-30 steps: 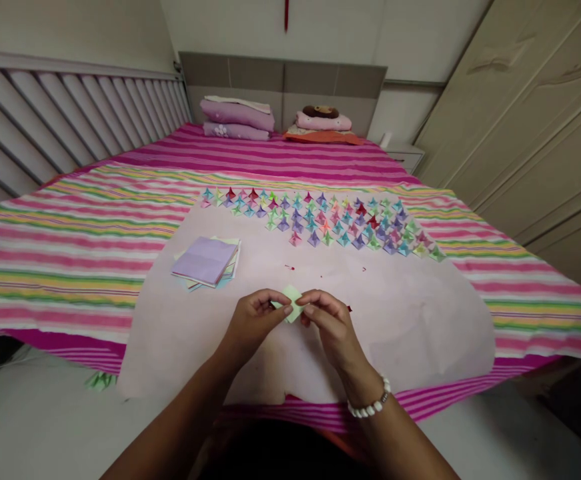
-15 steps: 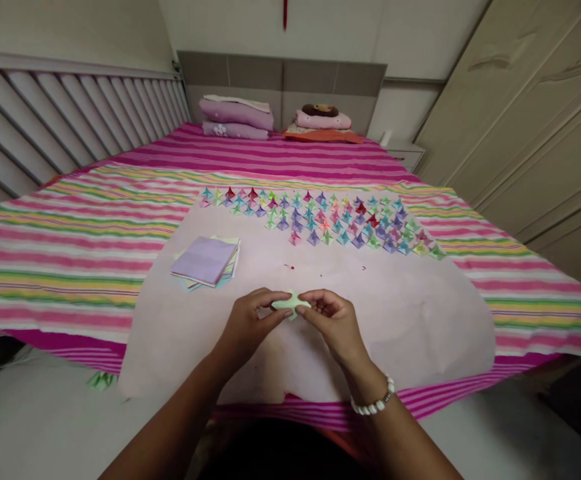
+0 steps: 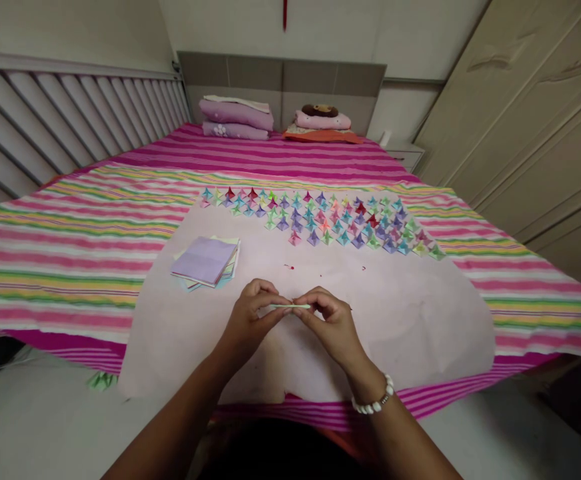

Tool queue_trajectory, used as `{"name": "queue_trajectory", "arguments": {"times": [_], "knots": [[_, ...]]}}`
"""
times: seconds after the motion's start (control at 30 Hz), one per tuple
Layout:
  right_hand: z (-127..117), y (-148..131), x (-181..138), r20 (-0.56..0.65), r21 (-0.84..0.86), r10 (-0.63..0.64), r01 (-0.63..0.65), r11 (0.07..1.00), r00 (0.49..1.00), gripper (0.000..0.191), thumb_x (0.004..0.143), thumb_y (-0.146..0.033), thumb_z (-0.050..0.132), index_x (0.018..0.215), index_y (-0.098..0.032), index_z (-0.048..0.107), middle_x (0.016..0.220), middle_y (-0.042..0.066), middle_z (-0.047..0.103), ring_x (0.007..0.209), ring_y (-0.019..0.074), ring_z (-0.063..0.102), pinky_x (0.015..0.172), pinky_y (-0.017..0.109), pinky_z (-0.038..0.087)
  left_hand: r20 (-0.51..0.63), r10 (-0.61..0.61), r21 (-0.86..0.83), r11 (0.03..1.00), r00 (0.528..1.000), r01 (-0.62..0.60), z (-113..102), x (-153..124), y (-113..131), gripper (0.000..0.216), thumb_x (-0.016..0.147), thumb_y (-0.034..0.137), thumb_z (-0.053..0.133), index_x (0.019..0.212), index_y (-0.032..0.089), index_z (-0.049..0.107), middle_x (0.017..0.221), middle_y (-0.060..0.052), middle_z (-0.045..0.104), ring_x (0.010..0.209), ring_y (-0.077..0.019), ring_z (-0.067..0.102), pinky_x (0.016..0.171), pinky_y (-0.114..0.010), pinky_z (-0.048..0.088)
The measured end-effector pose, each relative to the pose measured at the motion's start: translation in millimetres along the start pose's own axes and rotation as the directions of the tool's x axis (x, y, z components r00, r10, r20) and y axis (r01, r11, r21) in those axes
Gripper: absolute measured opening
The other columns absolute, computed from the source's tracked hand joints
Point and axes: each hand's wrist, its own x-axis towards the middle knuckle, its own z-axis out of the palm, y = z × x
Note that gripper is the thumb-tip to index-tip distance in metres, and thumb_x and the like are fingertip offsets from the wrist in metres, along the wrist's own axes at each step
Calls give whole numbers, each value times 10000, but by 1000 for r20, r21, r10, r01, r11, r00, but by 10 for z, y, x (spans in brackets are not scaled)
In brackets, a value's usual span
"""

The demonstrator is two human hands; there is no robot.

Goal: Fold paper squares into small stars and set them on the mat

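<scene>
A small pale green folded paper [image 3: 290,306] is pinched between both my hands, seen edge-on as a thin strip. My left hand [image 3: 251,320] grips its left end with closed fingers. My right hand [image 3: 331,323], a white bead bracelet on its wrist, pinches the right end. Both hands hover just above a large pale pink sheet [image 3: 410,320] spread on the bed. A stack of coloured square papers [image 3: 206,261], lilac on top, lies to the left of my hands.
Several rows of small folded paper shapes [image 3: 320,219] in many colours lie at the far side of the pink sheet. The bed has a striped cover [image 3: 70,233], pillows [image 3: 237,117] at the headboard, a wardrobe [image 3: 535,120] at right. A green paper scrap [image 3: 101,380] lies on the floor.
The green paper was a visible flat square a second ago; it has since been turned or flattened between my fingers and now shows only its thin edge. My hands stayed in place.
</scene>
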Motion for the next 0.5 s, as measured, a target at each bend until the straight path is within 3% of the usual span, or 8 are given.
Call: {"name": "queue_trajectory", "arguments": {"times": [0.23,0.37,0.5], "knots": [[-4,-27,22,27,23,-7,6,1000,1000,75,745,-287,721,714,-224,694,778,28,588,760,184,537,705,323,418,18,33,-52,998,999,-32,33,-6,28,64,773,227,658,745,219,715,801,-39,667,854,-197,592,827,-337,437],[-2,-10,28,39,70,37,-40,997,999,52,752,-265,709,723,-221,702,777,23,608,773,181,549,732,321,415,-58,-205,-200,961,977,189,37,-6,39,139,654,295,768,624,190,681,678,-16,659,685,-167,583,658,-285,444],[-2,81,35,17,155,123,-125,980,992,58,747,-278,712,760,-222,721,762,12,626,721,158,546,681,294,418,-21,-379,-350,870,925,349,12,13,88,146,641,310,762,615,184,692,675,-9,682,636,-150,579,563,-248,427]]}}
